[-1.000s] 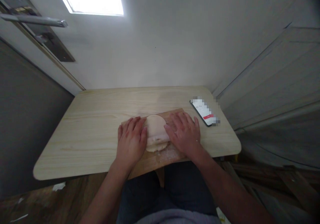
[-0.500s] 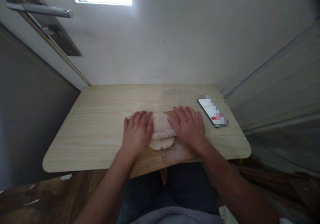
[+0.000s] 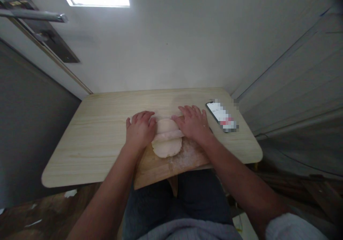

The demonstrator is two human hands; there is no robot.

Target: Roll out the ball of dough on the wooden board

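- Left hand (image 3: 140,129): palm down over left end of rolling pin (image 3: 168,135), fingers stretched forward, not wrapped round it.
- Right hand (image 3: 193,124): same pose on right end, fingers spread out; pin ends hidden under both hands.
- Rolling pin: pale, whitish, lies crosswise on the dough, touching it.
- Dough (image 3: 167,148): flat, roundish, between the hands, on wooden board (image 3: 158,172); shows on both sides of pin, near edge uneven.
- Flour (image 3: 189,156): dusted on board, right of dough.
- Board: set at an angle, near edge sticks out past worktop (image 3: 88,140) over the person's lap.
- Phone (image 3: 216,110): on worktop, right of right hand, apart from board, screen lit, partly pixelated.
- Door handle (image 3: 40,15): metal, upper left.
- Paper scrap (image 3: 70,193): on floor, lower left.
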